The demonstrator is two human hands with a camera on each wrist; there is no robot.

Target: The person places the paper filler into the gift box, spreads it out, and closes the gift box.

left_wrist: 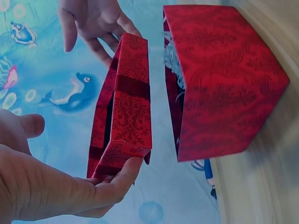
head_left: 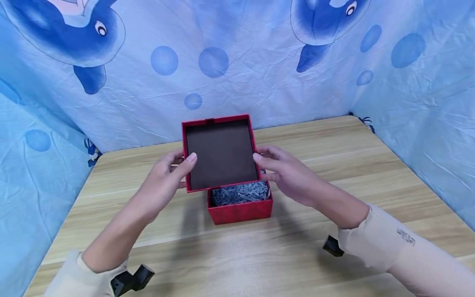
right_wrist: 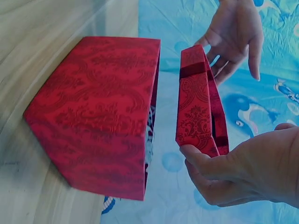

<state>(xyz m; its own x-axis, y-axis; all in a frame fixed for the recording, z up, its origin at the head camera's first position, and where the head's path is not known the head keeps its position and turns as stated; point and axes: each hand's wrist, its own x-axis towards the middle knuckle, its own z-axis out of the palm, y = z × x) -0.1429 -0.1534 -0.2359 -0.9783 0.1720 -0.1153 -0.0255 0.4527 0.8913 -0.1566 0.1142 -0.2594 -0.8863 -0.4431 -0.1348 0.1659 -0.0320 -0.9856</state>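
Observation:
A red box lid [head_left: 222, 152], with its dark inner face toward the head camera, is held tilted above and behind the front wall of a red patterned box [head_left: 243, 212]. My left hand [head_left: 167, 175] holds the lid's left side, the thumb over its rim in the head view and the fingers behind. On the opposite side my right hand [head_left: 283, 173] grips the lid near its lower right corner. Both wrist views show a gap between lid and box. Blue-grey shredded paper [head_left: 241, 194] fills the box, partly hidden by the lid.
The box stands on a light wood-grain table [head_left: 334, 165]. Behind and beside the table hangs a blue cloth [head_left: 252, 62] printed with dolphins and bubbles. Small black devices [head_left: 142, 277] sit at both sleeve cuffs. Dark blue tassels [head_left: 90, 152] hang at the back corners.

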